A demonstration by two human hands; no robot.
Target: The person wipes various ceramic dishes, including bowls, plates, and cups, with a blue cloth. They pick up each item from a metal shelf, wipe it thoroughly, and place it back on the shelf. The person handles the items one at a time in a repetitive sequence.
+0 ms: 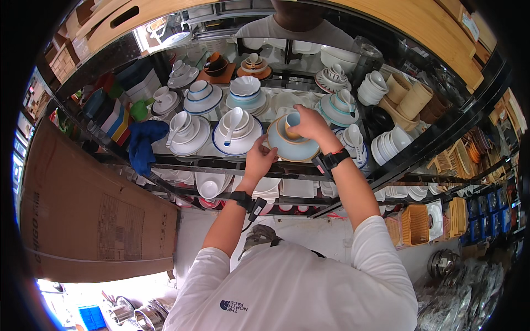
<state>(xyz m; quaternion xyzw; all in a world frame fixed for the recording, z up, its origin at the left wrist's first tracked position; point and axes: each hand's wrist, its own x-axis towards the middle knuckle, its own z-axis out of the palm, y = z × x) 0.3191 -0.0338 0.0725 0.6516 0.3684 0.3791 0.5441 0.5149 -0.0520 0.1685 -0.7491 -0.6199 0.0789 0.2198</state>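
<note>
My right hand (pixel 310 123) grips a small cup (pixel 292 120), pale blue inside and yellowish-brown outside. The cup is over a stack of a bowl and a pale blue plate (pixel 290 148) with a tan rim; whether it touches the bowl is hidden. Just left of that plate is my left hand (pixel 260 159), its fingers slightly bent and apart, with nothing in it. Its fingertips are close to the plate's left edge. Farther left, a white bowl set with a spoon (pixel 233 124) stands on a blue-rimmed plate (pixel 219 145).
Several dish sets crowd the glass shelf, among them a blue-rimmed cup (pixel 198 89) and a scalloped bowl (pixel 245 85). A blue cloth (pixel 145 142) hangs over the left front edge. White bowls (pixel 391 145) and bamboo cups (pixel 414 99) stand right. A large cardboard box (pixel 99 207) is at left.
</note>
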